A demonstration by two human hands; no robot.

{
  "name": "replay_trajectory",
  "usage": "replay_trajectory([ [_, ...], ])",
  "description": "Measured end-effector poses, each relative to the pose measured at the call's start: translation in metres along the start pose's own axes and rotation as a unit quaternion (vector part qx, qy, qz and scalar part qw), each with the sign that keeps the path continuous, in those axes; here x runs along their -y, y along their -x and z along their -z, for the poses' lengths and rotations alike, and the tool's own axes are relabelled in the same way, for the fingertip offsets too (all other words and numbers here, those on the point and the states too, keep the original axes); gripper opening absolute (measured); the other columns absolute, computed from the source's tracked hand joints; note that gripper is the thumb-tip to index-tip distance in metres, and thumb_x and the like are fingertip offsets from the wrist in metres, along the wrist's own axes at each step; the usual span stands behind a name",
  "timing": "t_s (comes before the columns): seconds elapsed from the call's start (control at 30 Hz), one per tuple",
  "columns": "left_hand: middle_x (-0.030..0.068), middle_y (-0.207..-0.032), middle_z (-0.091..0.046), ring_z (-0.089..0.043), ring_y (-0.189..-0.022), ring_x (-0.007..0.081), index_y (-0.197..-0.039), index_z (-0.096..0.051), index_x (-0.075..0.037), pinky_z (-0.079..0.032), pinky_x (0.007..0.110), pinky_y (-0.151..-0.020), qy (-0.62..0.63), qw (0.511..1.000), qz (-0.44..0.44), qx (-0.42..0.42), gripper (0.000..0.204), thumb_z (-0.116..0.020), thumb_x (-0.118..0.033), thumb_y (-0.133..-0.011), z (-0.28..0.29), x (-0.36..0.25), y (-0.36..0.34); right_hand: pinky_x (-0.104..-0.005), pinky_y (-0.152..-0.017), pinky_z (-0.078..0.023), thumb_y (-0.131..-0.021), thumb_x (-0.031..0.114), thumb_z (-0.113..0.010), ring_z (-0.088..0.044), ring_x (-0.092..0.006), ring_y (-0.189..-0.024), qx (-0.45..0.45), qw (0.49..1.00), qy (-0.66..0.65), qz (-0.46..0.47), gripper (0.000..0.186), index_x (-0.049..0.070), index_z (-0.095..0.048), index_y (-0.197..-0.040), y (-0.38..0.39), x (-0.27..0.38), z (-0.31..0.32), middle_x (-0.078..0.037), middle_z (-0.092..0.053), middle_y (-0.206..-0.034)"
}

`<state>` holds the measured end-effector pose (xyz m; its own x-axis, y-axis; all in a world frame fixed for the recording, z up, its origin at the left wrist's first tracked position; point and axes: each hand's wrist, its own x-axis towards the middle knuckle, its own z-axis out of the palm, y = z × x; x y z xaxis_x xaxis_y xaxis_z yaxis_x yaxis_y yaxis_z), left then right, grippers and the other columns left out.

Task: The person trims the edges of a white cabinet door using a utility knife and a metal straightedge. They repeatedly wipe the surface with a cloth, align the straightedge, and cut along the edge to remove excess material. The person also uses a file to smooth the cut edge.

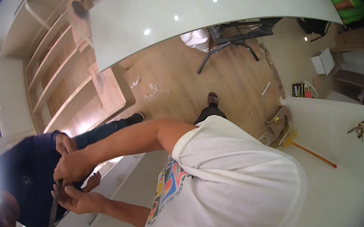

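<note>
My two arms reach to the lower left, where the hands come close together. A narrow dark strip [54, 211] runs down from between them toward the lower edge. My right hand [72, 166] is closed, its fingers bent over the strip's upper end. Just below, my left hand [80, 200] is turned partly palm up, with thumb and curled fingers around the strip. What kind of thing the strip is, I cannot make out. Right beyond my hands stands a person in a dark top [22, 170], one hand [65, 144] of theirs close behind my right hand.
A long white tabletop [195, 14] crosses the top, with a black metal frame [237, 42] beneath. Curved wooden ribs [59, 65] stand at the left. On the right, a white panel [332, 193] carries an orange-handled tool [314, 155]. Scraps [153, 90] litter the wooden floor.
</note>
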<state>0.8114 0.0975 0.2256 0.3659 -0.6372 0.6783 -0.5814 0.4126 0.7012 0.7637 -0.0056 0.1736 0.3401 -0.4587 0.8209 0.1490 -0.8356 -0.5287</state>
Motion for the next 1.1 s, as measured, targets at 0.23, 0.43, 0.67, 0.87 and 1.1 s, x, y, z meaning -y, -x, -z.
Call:
replay_trajectory([
  [0.23,0.0208,-0.114,-0.067,-0.064,-0.104,0.029,-0.116,-0.064,0.009,-0.051,0.036,-0.092,-0.136,0.99,-0.037,-0.007,0.038,-0.06,-0.025,-0.099,-0.087,-0.059,0.013,-0.0462,-0.076,-0.05,-0.094,0.032,-0.059,-0.066,-0.0378,-0.086,-0.055,0.99,0.02,-0.129,0.033,0.0,-0.061,-0.101,0.038,0.021,0.084,-0.019,-0.068,-0.089],
  [0.43,0.0186,-0.109,-0.068,-0.065,-0.101,0.0298,-0.112,-0.065,0.008,-0.052,0.037,-0.09,-0.202,0.958,-0.174,0.102,0.034,-0.061,-0.024,-0.099,-0.133,-0.091,0.041,-0.0457,-0.078,-0.049,-0.096,0.031,-0.055,-0.063,-0.0404,-0.088,-0.172,0.97,-0.122,-0.118,0.033,-0.002,-0.055,-0.097,0.084,0.047,0.148,-0.022,-0.064,-0.088],
  [0.67,0.0212,-0.109,-0.065,-0.061,-0.103,0.0368,-0.119,-0.06,0.006,-0.047,0.044,-0.091,-0.142,0.905,-0.188,0.355,0.033,-0.056,-0.02,-0.1,-0.206,-0.161,0.071,-0.039,-0.084,-0.049,-0.089,0.019,-0.065,-0.063,-0.0278,-0.096,-0.286,0.93,-0.15,-0.178,0.029,-0.001,-0.055,-0.109,0.149,0.093,0.243,-0.015,-0.066,-0.098],
  [0.87,0.0225,-0.114,-0.064,-0.06,-0.112,0.0363,-0.129,-0.057,0.002,-0.046,0.042,-0.095,0.03,0.771,-0.27,0.575,0.033,-0.053,-0.009,-0.098,-0.308,-0.216,0.119,-0.0345,-0.082,-0.05,-0.088,0.011,-0.064,-0.061,-0.0221,-0.092,-0.4,0.867,0.052,-0.293,0.024,-0.002,-0.058,-0.107,0.241,0.108,0.323,-0.012,-0.066,-0.097],
  [1.1,0.0236,-0.118,-0.064,-0.061,-0.111,0.0397,-0.122,-0.061,0.003,-0.049,0.044,-0.092,0.192,0.615,-0.206,0.736,0.035,-0.067,-0.013,-0.091,-0.406,-0.194,0.226,-0.0286,-0.054,-0.052,-0.103,0.019,-0.048,-0.061,-0.0114,-0.064,-0.747,0.548,0.108,-0.36,0.016,0.004,-0.052,-0.105,0.374,0.187,0.388,-0.007,-0.06,-0.078],
])
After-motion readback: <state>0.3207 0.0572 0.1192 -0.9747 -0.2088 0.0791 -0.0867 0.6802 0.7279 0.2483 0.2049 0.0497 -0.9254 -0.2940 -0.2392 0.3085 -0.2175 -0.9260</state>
